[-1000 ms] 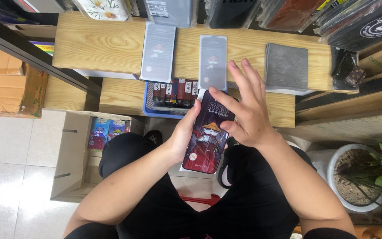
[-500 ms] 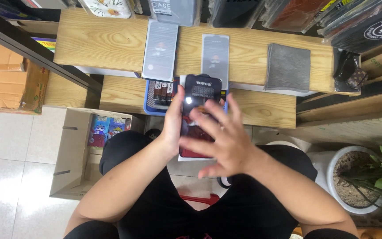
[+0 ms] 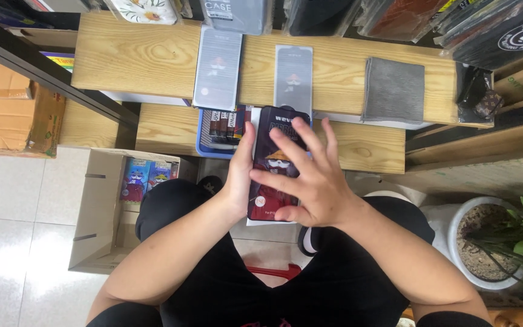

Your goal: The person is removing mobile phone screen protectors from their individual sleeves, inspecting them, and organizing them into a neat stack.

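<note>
Left hand (image 3: pixel 239 175) grips the left edge of a flat dark red-and-black printed package (image 3: pixel 272 158), centre frame over the lap. Right hand (image 3: pixel 305 180) lies spread flat on its front. Pale wooden worktop (image 3: pixel 152 66) at 12 o'clock carries two grey flat packs (image 3: pixel 218 68).

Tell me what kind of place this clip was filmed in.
Probably a small phone-accessory shop or stockroom. Flat packaged screen-protector-like packs lie on a wooden shelf, a blue tray holds small boxed items, and both hands hold a dark flat package.
</note>
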